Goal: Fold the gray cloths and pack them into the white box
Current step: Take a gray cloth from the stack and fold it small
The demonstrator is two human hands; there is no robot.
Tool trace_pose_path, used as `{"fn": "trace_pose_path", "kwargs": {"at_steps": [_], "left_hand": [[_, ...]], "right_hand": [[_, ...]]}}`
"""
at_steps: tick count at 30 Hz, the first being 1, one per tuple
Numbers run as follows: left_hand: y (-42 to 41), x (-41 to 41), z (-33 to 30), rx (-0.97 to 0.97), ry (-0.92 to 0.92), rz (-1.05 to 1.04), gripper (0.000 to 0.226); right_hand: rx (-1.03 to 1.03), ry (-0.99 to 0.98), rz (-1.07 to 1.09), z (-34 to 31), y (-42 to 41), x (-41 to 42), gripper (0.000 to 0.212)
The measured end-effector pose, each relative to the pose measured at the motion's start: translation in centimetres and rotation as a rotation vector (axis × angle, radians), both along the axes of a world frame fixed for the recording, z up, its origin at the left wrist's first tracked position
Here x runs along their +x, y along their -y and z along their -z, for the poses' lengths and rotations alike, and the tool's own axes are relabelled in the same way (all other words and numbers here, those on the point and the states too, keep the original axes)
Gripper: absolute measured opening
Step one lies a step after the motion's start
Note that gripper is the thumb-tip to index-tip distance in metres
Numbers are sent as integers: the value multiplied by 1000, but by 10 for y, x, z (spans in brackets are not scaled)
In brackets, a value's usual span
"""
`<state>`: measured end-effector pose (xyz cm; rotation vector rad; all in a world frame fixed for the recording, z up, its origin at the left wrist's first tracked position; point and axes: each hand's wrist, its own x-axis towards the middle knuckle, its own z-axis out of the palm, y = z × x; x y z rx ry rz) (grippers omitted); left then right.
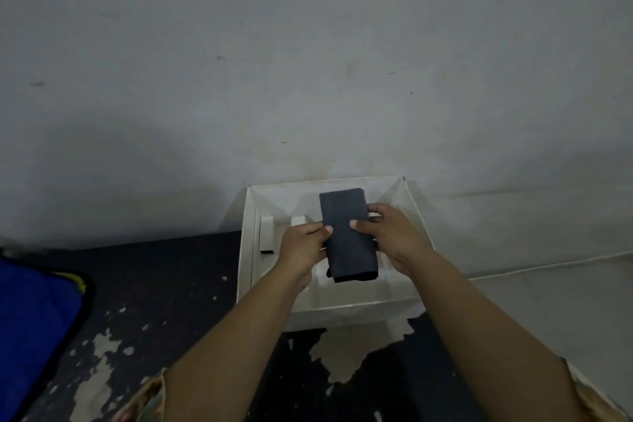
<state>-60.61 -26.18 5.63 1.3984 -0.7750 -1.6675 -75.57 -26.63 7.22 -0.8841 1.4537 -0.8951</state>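
A folded dark gray cloth point(347, 233), a narrow rectangle, is held over the open white box point(246, 250) that stands against the wall. My left hand point(303, 250) pinches the cloth's left edge with thumb and fingers. From the other side my right hand point(394, 233) grips its right edge, thumb on top and fingers behind. The cloth's lower end hangs just above the box's floor. White cardboard dividers point(266, 233) stand inside the box at its left.
A blue bag with a black border point(34, 336) lies at the left on the dark, peeling surface point(154, 284). A pale wall point(308, 62) rises right behind the box. A lighter surface point(548, 301) lies to the right.
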Motion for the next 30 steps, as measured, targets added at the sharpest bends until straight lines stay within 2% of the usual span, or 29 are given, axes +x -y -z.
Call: {"fn": "trace_pose_path", "kwargs": {"at_steps": [3, 6, 11, 13, 16, 18, 21, 23, 25, 30], "left_hand": [[13, -12, 18, 55, 50, 4, 15], [24, -25, 37, 102, 135, 23, 16], [38, -36, 57, 79, 483, 168, 11], [43, -38, 59, 77, 557, 199, 8], [45, -39, 60, 40, 648, 222, 26], [43, -39, 62, 18, 657, 213, 29], [42, -37, 65, -47, 651, 223, 23], [42, -37, 68, -139, 728, 269, 10], [41, -37, 69, -251, 838, 334, 6], [34, -45, 70, -372, 926, 522, 33]], "right_hand": [[44, -98, -11, 18, 15, -11, 35], [72, -277, -34, 34, 23, -18, 40], [-19, -586, -50, 53, 28, -19, 35], [-63, -692, -77, 57, 30, -19, 31], [-66, -746, -87, 63, 32, -19, 28], [-61, -790, -97, 64, 33, -20, 27], [-67, -808, -104, 64, 34, -23, 27], [-73, -862, -138, 64, 35, -22, 15], [-91, -911, -168, 63, 34, -21, 7], [-113, -971, -216, 61, 33, -21, 12]]}}
